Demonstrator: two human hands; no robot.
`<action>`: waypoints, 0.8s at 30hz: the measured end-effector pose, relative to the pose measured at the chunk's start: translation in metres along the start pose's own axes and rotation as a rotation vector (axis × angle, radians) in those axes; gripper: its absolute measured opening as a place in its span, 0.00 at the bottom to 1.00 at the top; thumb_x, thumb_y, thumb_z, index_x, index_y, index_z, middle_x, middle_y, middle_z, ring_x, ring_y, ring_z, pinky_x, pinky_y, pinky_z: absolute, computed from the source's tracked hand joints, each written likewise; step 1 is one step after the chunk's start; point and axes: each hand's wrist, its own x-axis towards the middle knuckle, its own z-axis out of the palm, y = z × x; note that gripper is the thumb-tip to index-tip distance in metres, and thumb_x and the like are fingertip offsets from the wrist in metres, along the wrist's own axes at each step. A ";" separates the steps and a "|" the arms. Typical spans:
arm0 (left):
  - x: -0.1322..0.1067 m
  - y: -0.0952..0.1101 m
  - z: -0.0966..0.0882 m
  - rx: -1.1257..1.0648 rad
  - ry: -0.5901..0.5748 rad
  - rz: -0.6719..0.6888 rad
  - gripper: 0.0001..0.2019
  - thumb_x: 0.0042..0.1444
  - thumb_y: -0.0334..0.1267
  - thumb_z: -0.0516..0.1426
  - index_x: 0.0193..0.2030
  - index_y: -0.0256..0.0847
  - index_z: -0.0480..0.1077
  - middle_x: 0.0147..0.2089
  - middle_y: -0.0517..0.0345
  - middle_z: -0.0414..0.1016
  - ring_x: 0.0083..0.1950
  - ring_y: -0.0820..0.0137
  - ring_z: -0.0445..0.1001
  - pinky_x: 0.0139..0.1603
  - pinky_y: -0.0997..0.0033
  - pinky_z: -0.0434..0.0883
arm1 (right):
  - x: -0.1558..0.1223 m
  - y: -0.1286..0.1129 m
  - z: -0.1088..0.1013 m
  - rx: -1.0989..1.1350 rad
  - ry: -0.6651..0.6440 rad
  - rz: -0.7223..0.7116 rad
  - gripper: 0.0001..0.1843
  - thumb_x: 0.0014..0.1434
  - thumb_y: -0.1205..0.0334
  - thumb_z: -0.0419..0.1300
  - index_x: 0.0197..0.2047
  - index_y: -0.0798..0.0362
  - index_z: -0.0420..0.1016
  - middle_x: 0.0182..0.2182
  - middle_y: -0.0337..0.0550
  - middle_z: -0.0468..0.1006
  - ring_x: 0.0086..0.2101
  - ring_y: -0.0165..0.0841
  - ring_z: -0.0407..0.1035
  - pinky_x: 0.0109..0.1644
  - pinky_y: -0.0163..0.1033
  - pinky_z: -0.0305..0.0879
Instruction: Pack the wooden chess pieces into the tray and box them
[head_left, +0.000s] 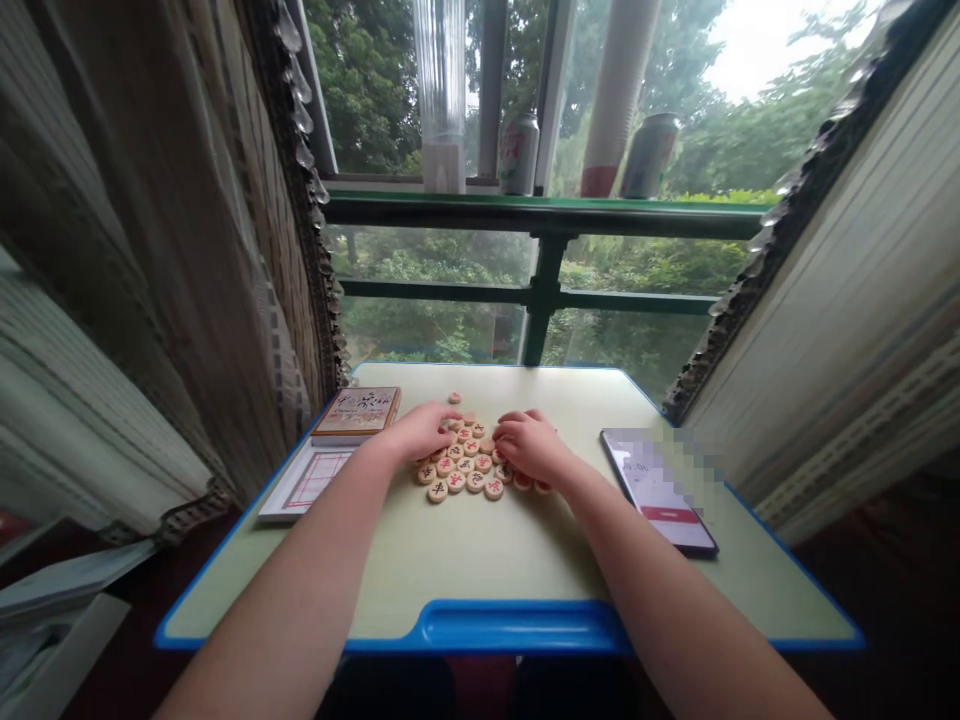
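Note:
A cluster of round wooden Chinese chess pieces (466, 464) lies in the middle of the table, marked with red or black characters. At its left edge is my left hand (426, 431), palm down, with fingers stretched over the outer pieces. My right hand (529, 444) rests over the right side of the cluster, fingers extended and covering some pieces. Neither hand appears to lift anything. One chess piece (454, 398) sits apart, behind the cluster. On the left are the chess box lid (357, 410) and an open white box (279, 497) with a red-lined sheet inside.
The pale table (480, 560) has a blue rim and a blue front groove (525, 625). A phone (660, 490) lies at the right. Beyond the table, cans (519, 155) and stacked cups (613, 100) stand on the window ledge. Curtains (840, 250) hang on both sides.

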 end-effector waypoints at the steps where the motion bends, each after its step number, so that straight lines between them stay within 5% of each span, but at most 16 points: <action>1: 0.000 0.000 0.000 0.009 0.007 -0.005 0.24 0.50 0.32 0.56 0.56 0.37 0.68 0.43 0.52 0.78 0.38 0.67 0.76 0.37 0.74 0.72 | 0.001 -0.001 0.001 0.014 0.015 0.018 0.13 0.58 0.61 0.54 0.39 0.49 0.80 0.47 0.40 0.76 0.45 0.37 0.62 0.52 0.39 0.54; 7: 0.001 0.003 0.000 0.186 0.152 0.074 0.20 0.51 0.31 0.54 0.53 0.38 0.71 0.55 0.49 0.72 0.50 0.64 0.73 0.51 0.71 0.69 | 0.001 -0.011 0.004 0.058 0.098 0.068 0.15 0.59 0.56 0.52 0.37 0.49 0.81 0.43 0.41 0.78 0.43 0.37 0.61 0.51 0.40 0.53; 11: -0.001 0.010 0.002 0.274 0.175 0.154 0.17 0.54 0.34 0.52 0.49 0.41 0.74 0.53 0.51 0.73 0.55 0.64 0.70 0.58 0.69 0.64 | 0.000 -0.018 0.007 0.005 0.100 0.082 0.16 0.56 0.51 0.55 0.34 0.48 0.81 0.40 0.43 0.78 0.42 0.39 0.61 0.49 0.41 0.54; 18: 0.004 0.017 0.016 0.343 0.179 0.300 0.18 0.55 0.32 0.49 0.47 0.43 0.75 0.57 0.56 0.71 0.58 0.60 0.63 0.63 0.61 0.59 | 0.004 -0.016 0.008 -0.004 0.085 0.156 0.16 0.55 0.51 0.57 0.38 0.51 0.79 0.39 0.46 0.78 0.42 0.41 0.61 0.49 0.41 0.54; 24: 0.006 0.023 0.025 0.333 0.103 0.274 0.18 0.53 0.29 0.49 0.45 0.45 0.76 0.49 0.59 0.77 0.52 0.64 0.68 0.58 0.67 0.63 | 0.004 -0.011 0.006 0.027 0.136 0.199 0.12 0.58 0.62 0.54 0.41 0.50 0.77 0.41 0.45 0.77 0.43 0.39 0.62 0.46 0.39 0.56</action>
